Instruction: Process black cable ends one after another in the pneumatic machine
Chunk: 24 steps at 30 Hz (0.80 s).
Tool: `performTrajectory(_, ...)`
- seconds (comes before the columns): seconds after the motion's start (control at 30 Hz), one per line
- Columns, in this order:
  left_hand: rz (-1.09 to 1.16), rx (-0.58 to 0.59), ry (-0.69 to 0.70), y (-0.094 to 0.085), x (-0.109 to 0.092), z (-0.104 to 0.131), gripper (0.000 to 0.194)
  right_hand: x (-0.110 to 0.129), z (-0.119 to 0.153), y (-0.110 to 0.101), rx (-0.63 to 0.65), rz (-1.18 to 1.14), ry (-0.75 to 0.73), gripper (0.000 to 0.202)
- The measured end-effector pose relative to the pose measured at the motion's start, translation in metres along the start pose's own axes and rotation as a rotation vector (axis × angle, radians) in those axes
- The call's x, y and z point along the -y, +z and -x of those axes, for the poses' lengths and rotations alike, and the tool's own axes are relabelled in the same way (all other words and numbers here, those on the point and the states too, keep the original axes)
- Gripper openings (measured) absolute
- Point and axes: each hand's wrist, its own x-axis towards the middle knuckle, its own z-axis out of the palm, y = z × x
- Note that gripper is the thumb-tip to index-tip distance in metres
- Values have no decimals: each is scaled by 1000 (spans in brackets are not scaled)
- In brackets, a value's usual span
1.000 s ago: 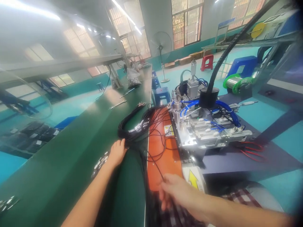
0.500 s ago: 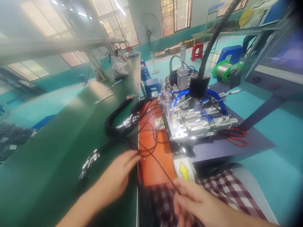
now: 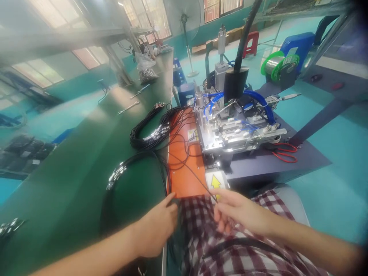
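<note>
My right hand (image 3: 234,209) holds a thin black cable (image 3: 195,174) between thumb and fingers, over the checked cloth on my lap. The cable slants up and left across an orange plate (image 3: 188,184). At the green table's edge my left hand (image 3: 158,228) is curled around hanging black cables (image 3: 167,174), its index finger partly stretched; the grip itself is mostly hidden. Those cables loop over the table from a bunch with shiny metal ends (image 3: 116,175). Farther back lies a thicker bent bundle of black cables (image 3: 138,140), with bright metal pieces along it.
A metal machine with blue hoses (image 3: 238,130) stands on a grey bench at right, red-handled pliers (image 3: 284,152) beside it. A yellow arrow label (image 3: 215,182) is near my right hand. Slim tools (image 3: 128,108) and a bag of small parts (image 3: 147,71) lie on the green table (image 3: 86,165).
The view has tilted down and shows more of my lap. My left hand has drawn back along the table edge, its fingers now more curled. The right hand still holds the cable.
</note>
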Motion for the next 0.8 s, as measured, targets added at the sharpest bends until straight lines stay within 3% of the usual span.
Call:
performTrajectory(0.07,133,-37,-24,-1,4,-4,10,1,1,-2,-2,21,-28,49)
performTrajectory(0.2,360,-175,-130,-10,3,-15,14,1,3,-5,-18,25,-92,35)
performTrajectory(0.37,581,-395,-97,-40,-8,-35,31,1,11,-11,-116,32,-97,25)
performTrajectory(0.47,492,-676,-112,-54,-14,-59,39,7,19,-13,-117,178,-161,28)
performTrajectory(0.53,402,-745,-121,-56,-20,-77,43,11,23,-15,-122,223,-197,29)
performTrajectory(0.67,370,-713,-111,-41,-29,-100,25,3,26,-21,-225,146,-140,17)
performTrajectory(0.8,340,-652,-141,-24,-32,-97,27,-18,23,-28,-214,167,-22,27)
